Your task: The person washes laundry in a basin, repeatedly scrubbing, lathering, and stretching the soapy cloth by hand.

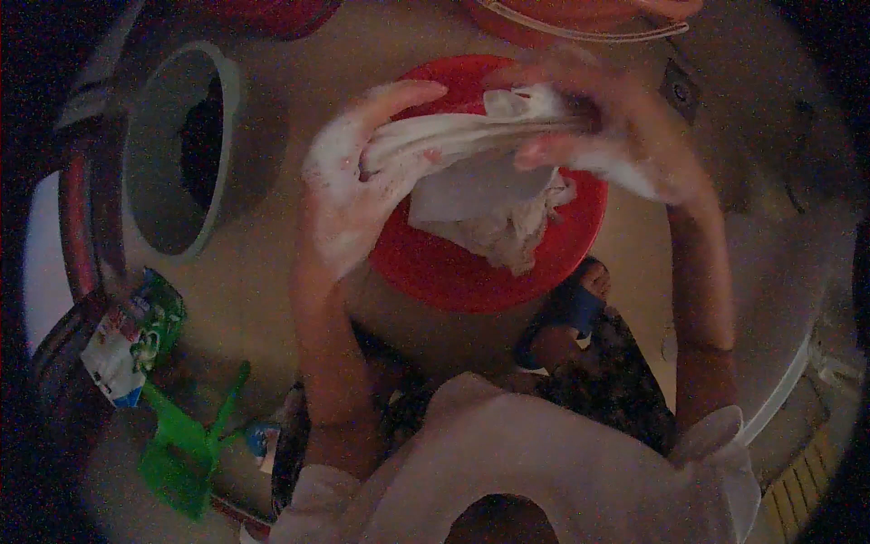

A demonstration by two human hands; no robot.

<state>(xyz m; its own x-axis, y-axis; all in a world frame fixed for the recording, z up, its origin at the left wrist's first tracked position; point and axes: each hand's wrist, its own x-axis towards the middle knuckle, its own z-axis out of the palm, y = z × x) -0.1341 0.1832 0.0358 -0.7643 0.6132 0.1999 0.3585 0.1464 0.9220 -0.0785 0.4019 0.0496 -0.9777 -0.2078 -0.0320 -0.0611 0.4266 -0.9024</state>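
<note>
A pale, wet cloth garment (pixel 494 195) is stretched between my two hands above a round red basin (pixel 489 292). My left hand (pixel 349 168) is closed on its left end, with white suds over the back of the hand and wrist. At the other end, my right hand (pixel 625 136) grips the bunched cloth; suds coat the side of this hand, and its fingers are partly blurred. The lower part of the cloth hangs crumpled over the basin, and I cannot tell whether it touches the bottom.
A grey-green bucket (pixel 149 154) with something dark inside stands at left. Below it lie a green and white packet (pixel 159 326) and a green plastic item with a handle (pixel 181 458). An orange tub (pixel 544 23) is at the top, near a floor drain (pixel 680 89).
</note>
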